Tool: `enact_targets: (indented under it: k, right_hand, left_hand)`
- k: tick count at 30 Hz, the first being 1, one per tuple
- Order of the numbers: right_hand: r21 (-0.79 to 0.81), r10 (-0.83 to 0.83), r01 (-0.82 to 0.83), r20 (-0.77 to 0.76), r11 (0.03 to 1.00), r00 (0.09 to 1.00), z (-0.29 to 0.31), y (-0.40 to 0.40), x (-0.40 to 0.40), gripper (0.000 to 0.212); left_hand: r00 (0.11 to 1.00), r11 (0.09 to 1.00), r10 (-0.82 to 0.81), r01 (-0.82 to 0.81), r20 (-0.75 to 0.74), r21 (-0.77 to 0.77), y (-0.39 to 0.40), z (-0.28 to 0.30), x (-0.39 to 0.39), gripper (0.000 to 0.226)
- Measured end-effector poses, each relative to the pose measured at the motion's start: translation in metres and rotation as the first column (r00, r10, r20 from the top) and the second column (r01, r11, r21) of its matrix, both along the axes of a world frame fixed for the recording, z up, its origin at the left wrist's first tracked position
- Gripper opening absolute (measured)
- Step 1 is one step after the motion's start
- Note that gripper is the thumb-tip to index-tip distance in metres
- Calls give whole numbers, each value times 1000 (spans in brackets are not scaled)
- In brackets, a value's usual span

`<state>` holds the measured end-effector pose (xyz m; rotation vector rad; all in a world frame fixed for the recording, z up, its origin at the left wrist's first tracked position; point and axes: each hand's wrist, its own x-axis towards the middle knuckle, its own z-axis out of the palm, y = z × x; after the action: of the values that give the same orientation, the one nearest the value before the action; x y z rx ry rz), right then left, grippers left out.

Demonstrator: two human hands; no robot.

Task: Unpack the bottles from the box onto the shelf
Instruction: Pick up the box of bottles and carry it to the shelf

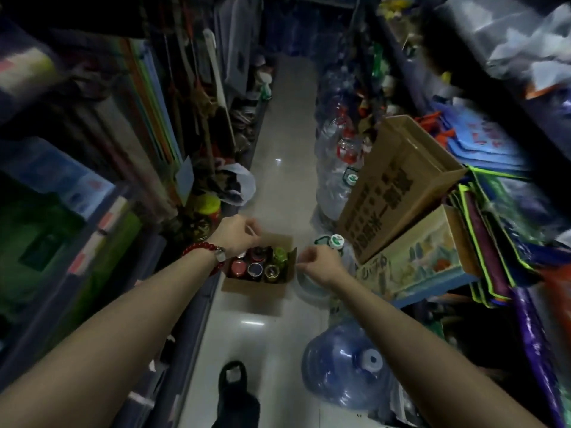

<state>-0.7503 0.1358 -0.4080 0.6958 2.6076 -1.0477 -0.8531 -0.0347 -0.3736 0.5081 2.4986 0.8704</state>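
Note:
A small open cardboard box stands on the aisle floor, filled with several bottles seen from above by their red, dark and green caps. My left hand, with a red bead bracelet on its wrist, hovers over the box's left rear corner with curled fingers; whether it holds the flap is unclear. My right hand pinches the top edge of the box's right flap. Dark shelves run along the left of the aisle.
Large blue water jugs stand on the floor at the right. Two bigger cardboard boxes and stacked bags sit on the right shelving. A white plastic bag lies further down the narrow tiled aisle. My shoe is below the box.

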Motion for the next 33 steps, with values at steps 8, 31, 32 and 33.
enact_targets:
  k: [8,31,32,33]
  right_hand:
    - [-62,-101,107,97,992,990,-58,29,-97,26]
    - [-20,-171,179,198,984,965,-350,112,-252,15]
    - [-24,-187,194,184,981,965,-369,111,-253,15]
    - [-36,-216,225,170,974,961,-385,109,-253,19]
  left_hand:
    - [994,997,-28,36,104,-69,36,-56,-121,14]
    - [931,979,202,-193,303,-59,53,-370,-292,24]
    - [933,980,200,-195,299,-47,49,-391,-291,32]
    - [934,980,196,-191,300,-48,43,-410,-290,38]
